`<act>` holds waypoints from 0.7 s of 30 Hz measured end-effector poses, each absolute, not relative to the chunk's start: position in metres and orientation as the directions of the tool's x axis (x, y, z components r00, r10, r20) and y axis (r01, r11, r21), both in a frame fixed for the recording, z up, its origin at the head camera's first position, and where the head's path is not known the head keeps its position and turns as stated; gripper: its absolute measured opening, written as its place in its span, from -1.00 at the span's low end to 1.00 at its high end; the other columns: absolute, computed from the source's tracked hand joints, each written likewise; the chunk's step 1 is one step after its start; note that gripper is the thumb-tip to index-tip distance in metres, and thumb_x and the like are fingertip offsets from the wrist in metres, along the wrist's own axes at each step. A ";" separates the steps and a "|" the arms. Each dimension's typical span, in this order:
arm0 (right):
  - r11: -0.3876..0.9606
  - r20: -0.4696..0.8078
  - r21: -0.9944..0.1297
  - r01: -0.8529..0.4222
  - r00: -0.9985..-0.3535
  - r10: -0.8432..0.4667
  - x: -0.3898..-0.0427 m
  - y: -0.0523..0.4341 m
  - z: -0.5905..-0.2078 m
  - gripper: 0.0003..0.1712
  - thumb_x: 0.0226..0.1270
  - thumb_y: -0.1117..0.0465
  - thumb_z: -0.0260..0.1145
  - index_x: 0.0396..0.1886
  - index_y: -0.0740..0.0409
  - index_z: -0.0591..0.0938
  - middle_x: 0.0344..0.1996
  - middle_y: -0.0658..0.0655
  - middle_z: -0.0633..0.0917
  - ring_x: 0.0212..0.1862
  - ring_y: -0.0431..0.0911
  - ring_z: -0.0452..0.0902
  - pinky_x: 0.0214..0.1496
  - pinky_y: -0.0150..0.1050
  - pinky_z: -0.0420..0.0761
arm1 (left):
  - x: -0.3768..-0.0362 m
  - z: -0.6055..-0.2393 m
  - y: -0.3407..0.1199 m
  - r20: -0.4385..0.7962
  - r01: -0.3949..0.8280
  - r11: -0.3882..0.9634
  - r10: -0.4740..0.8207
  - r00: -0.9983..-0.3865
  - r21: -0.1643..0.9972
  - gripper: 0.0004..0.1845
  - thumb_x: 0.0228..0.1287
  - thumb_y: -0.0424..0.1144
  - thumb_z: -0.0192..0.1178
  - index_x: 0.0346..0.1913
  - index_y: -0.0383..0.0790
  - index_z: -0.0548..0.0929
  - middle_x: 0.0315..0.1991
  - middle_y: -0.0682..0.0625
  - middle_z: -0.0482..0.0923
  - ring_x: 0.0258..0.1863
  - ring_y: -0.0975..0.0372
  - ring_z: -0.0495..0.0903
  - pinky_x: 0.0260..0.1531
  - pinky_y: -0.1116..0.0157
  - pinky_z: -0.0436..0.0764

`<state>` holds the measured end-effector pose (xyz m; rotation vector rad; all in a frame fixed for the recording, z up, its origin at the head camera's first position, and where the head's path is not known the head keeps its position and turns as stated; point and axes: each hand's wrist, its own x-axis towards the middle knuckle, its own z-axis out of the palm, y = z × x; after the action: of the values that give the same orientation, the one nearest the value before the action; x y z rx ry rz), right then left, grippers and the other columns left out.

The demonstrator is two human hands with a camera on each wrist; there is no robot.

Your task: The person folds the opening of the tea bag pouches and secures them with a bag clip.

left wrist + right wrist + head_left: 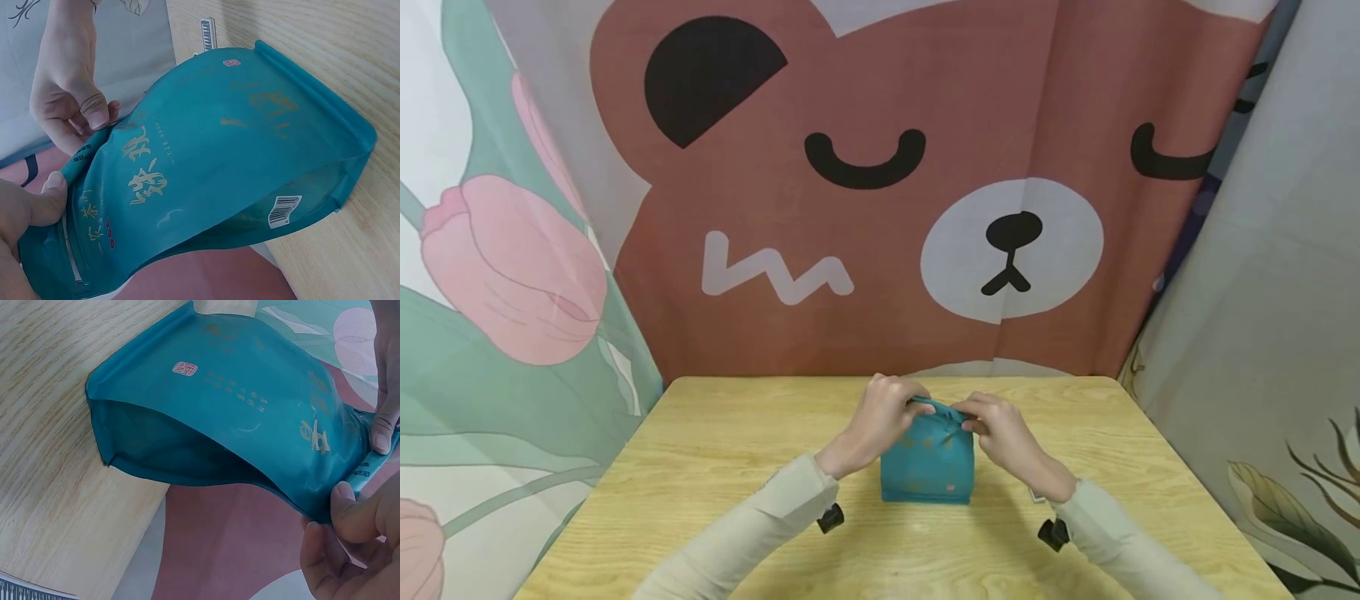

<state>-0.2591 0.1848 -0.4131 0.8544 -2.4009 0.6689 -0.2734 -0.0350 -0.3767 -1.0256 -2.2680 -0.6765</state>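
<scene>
Pinching the teal pouch's (928, 462) top edge, left hand (880, 417) at 10 o'clock, right hand (1000, 433) at 2; pouch stands mid-table (700, 450); sealing step seemingly, next needing firm presses along the strip.

We wear long cream sleeves (752, 533) reaching both wrists, the cuffs loose; a small black camera (831, 518) is strapped under each wrist, and our hands (880, 421) are bare, without rings.

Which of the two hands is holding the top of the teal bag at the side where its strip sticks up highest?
The left hand. It pinches the raised top strip of the teal bag; the right hand pinches the lower gathered part beside it.
</scene>
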 end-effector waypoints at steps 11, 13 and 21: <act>0.682 0.581 -0.313 -0.661 -0.701 -0.413 -0.257 0.187 -0.411 -0.74 0.15 0.47 0.46 -0.16 0.20 0.76 -0.31 0.03 0.69 -0.37 -0.19 0.57 -0.42 -0.36 0.53 | -0.273 -0.377 -0.036 0.666 0.783 0.587 0.503 -0.551 0.204 -0.91 0.18 -0.20 0.42 -0.31 -0.13 0.81 -0.37 0.10 0.74 -0.43 0.34 0.65 -0.25 0.26 0.49; 0.683 0.577 -0.319 -0.656 -0.707 -0.410 -0.256 0.188 -0.411 -0.76 0.16 0.46 0.46 -0.16 0.20 0.76 -0.31 0.02 0.69 -0.38 -0.20 0.56 -0.42 -0.35 0.52 | -0.273 -0.377 -0.036 0.664 0.784 0.588 0.506 -0.550 0.201 -0.91 0.18 -0.19 0.42 -0.31 -0.13 0.81 -0.37 0.10 0.74 -0.43 0.35 0.65 -0.25 0.26 0.49; 0.684 0.577 -0.326 -0.653 -0.710 -0.403 -0.255 0.190 -0.411 -0.80 0.19 0.37 0.45 -0.16 0.16 0.77 -0.33 -0.01 0.68 -0.40 -0.25 0.52 -0.41 -0.35 0.52 | -0.273 -0.375 -0.036 0.646 0.774 0.597 0.510 -0.568 0.210 -0.91 0.21 -0.19 0.40 -0.29 -0.11 0.81 -0.36 0.11 0.74 -0.42 0.35 0.64 -0.21 0.26 0.48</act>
<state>-0.2548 0.1904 -0.4115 0.8160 -2.4298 0.7226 -0.2728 -0.0355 -0.3754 -1.0151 -2.2929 -0.6558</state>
